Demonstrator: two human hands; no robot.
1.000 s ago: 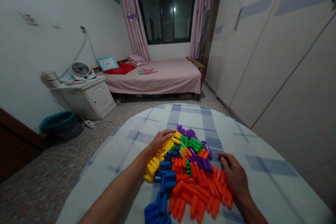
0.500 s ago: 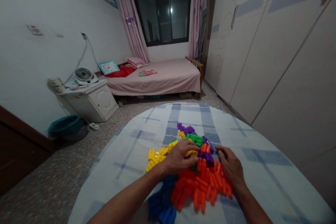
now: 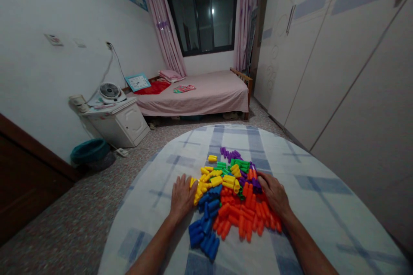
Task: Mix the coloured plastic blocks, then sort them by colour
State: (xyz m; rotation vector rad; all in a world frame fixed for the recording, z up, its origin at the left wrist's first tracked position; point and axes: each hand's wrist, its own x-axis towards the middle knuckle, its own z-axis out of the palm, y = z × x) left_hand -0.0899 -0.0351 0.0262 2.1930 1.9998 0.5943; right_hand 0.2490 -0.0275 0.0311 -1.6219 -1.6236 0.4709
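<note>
A heap of plastic tube-shaped building pieces lies on a white and blue checked cloth (image 3: 309, 206) in front of me. Orange pieces (image 3: 247, 217) fill the near right, blue pieces (image 3: 204, 232) the near left, yellow pieces (image 3: 213, 178) the middle left, green pieces (image 3: 238, 164) and purple pieces (image 3: 230, 154) the far side. My left hand (image 3: 182, 197) lies flat with fingers stretched against the heap's left edge, touching yellow and blue pieces. My right hand (image 3: 273, 192) rests palm down on the right edge, fingers by purple and orange pieces.
Beyond the cloth are a pink bed (image 3: 200, 94), a white cabinet (image 3: 116, 122) with a fan (image 3: 109, 92), a teal basin (image 3: 90, 151) on the floor, and white wardrobe doors (image 3: 338, 64) along the right. A dark window (image 3: 203, 13) faces me.
My left hand went from the far left of the heap across its middle, then back to the left edge, now flat. The pieces are bunched closer. My right hand slid slightly forward.
</note>
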